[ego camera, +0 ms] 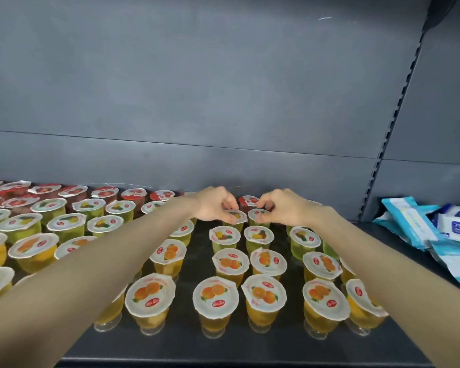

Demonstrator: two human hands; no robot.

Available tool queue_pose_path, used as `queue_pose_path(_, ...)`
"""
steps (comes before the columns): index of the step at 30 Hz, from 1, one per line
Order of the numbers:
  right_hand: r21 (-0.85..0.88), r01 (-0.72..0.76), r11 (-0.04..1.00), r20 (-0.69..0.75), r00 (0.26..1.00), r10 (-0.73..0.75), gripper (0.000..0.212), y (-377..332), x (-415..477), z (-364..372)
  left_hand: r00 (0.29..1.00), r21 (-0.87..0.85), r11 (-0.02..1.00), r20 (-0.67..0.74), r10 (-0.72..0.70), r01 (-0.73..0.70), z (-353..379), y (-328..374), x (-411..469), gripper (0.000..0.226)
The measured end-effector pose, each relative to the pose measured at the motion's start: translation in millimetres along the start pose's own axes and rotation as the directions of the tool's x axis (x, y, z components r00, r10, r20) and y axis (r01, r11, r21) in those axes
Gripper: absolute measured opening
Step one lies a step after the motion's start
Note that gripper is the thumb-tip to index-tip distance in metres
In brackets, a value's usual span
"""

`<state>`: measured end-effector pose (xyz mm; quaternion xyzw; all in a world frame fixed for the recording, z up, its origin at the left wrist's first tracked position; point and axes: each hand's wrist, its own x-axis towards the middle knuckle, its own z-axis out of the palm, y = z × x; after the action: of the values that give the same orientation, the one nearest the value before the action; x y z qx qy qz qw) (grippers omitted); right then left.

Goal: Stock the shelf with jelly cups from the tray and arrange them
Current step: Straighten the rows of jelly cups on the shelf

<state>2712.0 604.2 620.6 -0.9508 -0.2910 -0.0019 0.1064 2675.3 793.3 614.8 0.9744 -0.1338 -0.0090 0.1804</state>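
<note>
Presently, fingers of my left hand [214, 205] pinch the lid rim of a clear plastic yellow-green jelly cup [235, 216]; my right hand [279, 208] pinches the neighbouring white-lidded cup [259, 215] likewise. Both cups stand at the back of the dark flat shelf [191, 343], just beside each other. The rim grip, I judge, permits alignment with the columns without jostling adjacent cups.

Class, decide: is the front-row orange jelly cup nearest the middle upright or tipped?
Upright: the orange jelly cup stands on its foot, lid facing up.
</note>
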Motion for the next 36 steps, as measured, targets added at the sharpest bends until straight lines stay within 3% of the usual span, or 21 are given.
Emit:
queue_pose_path(16, 0.051, 0.054, 0.997, -0.034, 0.998, -0.053, 0.026, -7.8, 15.1, 12.6, 0.992, -0.005, 1.000, -0.128, 0.009, -0.010, 3.5, -24.8, 3.2, 0.027)
queue_pose_path(36, 0.061, 0.025, 0.998, -0.034, 0.999, -0.023, 0.025, -10.6, 12.0, 13.5, 0.991, 0.036, 0.999, -0.132, -0.008, 0.013, 5.6, -26.1, 0.5, 0.031)
